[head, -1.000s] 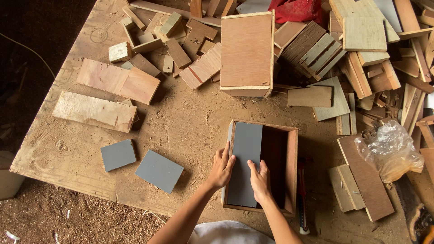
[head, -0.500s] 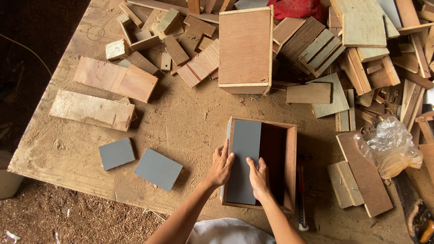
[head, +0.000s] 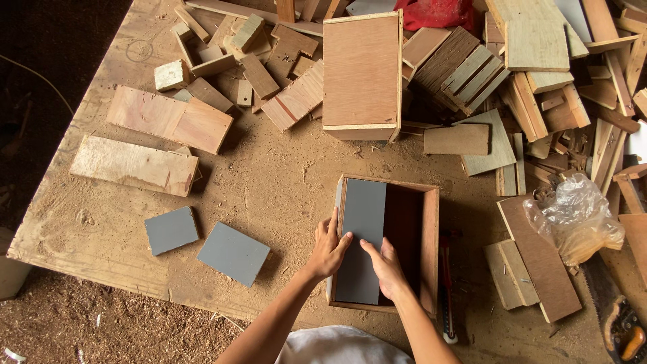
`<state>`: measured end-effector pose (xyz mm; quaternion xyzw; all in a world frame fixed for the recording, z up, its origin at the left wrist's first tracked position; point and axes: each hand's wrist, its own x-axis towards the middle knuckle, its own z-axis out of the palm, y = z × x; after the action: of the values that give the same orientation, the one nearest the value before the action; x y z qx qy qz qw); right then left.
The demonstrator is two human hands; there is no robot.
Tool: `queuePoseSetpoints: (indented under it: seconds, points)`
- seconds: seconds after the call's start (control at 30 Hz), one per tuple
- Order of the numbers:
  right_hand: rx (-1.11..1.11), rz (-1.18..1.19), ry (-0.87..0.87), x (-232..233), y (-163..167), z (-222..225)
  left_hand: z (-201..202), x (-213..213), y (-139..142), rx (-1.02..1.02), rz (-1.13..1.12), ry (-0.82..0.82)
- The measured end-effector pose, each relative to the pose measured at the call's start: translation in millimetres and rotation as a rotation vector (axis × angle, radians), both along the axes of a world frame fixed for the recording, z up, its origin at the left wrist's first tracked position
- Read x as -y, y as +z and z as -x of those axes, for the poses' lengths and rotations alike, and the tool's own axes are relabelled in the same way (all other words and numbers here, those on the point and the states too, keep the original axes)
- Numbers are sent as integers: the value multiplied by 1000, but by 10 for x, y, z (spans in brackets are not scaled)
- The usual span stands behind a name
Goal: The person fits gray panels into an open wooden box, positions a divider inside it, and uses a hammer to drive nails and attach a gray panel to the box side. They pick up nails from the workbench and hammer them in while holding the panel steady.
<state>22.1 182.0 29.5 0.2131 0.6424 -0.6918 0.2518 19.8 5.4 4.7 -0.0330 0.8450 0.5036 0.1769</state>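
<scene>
An open wooden box [head: 428,243] lies on the sawdust-covered table near its front edge. A long grey panel [head: 364,222] rests inside it against the left wall. My left hand [head: 328,249] grips the box's left wall and the panel's edge, thumb on the grey face. My right hand [head: 386,267] presses flat on the panel's lower part, fingers spread. Two small grey panels [head: 171,230] [head: 233,253] lie on the table to the left of the box.
A closed wooden box [head: 361,73] stands behind the open one. Wood offcuts and planks [head: 168,121] fill the back and right. A clear plastic bag [head: 573,219] and a hand saw [head: 617,317] lie at right. The table edge [head: 87,269] runs at left front.
Both hands have shifted only slightly on the grey panel; the view has moved a little. Nothing else has changed.
</scene>
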Motion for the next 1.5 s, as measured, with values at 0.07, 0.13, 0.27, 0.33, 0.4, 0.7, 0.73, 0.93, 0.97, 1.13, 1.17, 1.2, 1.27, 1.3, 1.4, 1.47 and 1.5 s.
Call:
queuePoseSetpoints:
  seconds: [0.07,0.13,0.27,0.33,0.4,0.7,0.73,0.93,0.97,1.13,1.17,1.2,1.27,1.3,1.4,1.47,1.5]
  points:
    - [27,-37,18,-5,-6,10,1,-5,2,-20,-6,12]
    - [-12,-76,18,-8,-46,18,12,-5,11,-23,-7,12]
    - [-56,-51,-3,-14,-148,-3,20,4,43,2,-21,19]
    - [-38,-107,-11,-15,-172,-8,20,10,61,11,-23,14]
    - [-41,-105,-12,-11,-167,-9,25,14,74,3,-22,10]
    - [-69,-38,-14,25,-46,20,14,31,66,-20,-18,4]
    - [-81,-41,-9,24,-45,27,18,31,65,-20,-13,1]
    - [-95,-16,-14,34,-34,54,24,38,70,-7,-16,-10]
    - [-96,-18,-11,38,-21,58,25,41,69,-3,-19,-11]
    - [-38,47,-11,35,73,65,8,51,57,-20,-11,-12]
    - [-19,82,-14,27,88,65,5,49,57,-30,-15,-9]
    - [-19,87,-10,22,98,67,4,49,57,-22,-10,-11]
    - [-23,101,2,2,97,69,10,43,61,-10,4,-11]
    - [-19,81,22,-11,88,74,18,40,67,-9,2,-10]
    - [7,63,49,-64,34,71,25,34,85,15,-2,-13]
    - [36,112,36,-109,-3,69,24,40,103,54,3,-11]
    - [62,125,32,-134,-15,65,19,45,112,44,-3,-9]
